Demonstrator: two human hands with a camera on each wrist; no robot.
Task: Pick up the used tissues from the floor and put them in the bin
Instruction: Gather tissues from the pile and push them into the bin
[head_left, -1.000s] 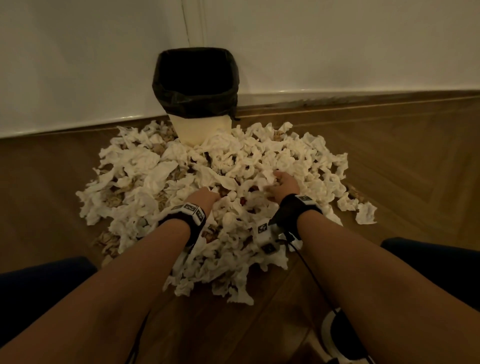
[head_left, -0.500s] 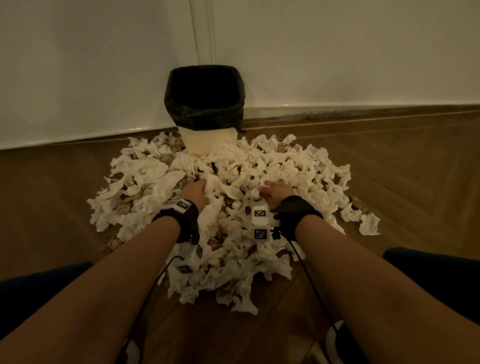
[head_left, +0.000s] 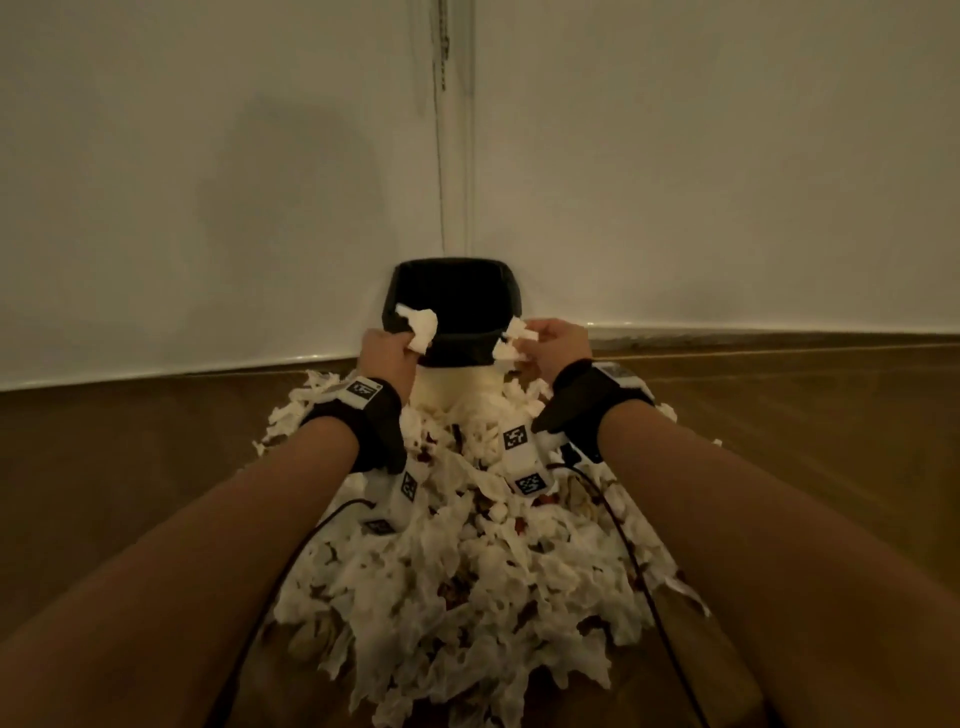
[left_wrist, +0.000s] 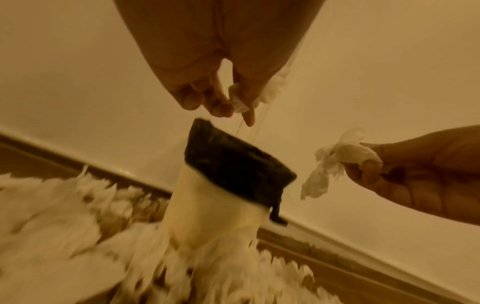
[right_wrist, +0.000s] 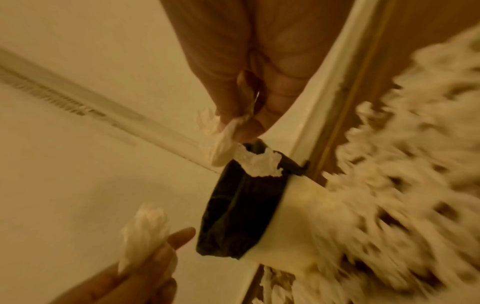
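Observation:
A white bin (head_left: 457, 387) lined with a black bag (head_left: 457, 291) stands in the room's corner. A big pile of crumpled white tissues (head_left: 467, 571) covers the floor in front of it. My left hand (head_left: 387, 348) grips a wad of tissue (head_left: 418, 327) at the bin's left rim. My right hand (head_left: 558, 343) pinches another wad of tissue (head_left: 511, 340) at the bin's right rim. In the left wrist view my left hand (left_wrist: 221, 98) holds tissue (left_wrist: 270, 90) above the bin (left_wrist: 223, 197). In the right wrist view my right hand (right_wrist: 249, 119) pinches tissue (right_wrist: 221, 139) over the bag (right_wrist: 239, 205).
White walls (head_left: 208, 182) meet behind the bin, with a skirting board (head_left: 779, 332) along the wooden floor (head_left: 130, 467). Black cables (head_left: 639, 571) run from my wrist bands across the pile. Bare floor lies to both sides of the tissues.
Both hands took tissues from the pile, lifted them and moved forward to the bin's rim. The head view has tilted up and come closer to the bin.

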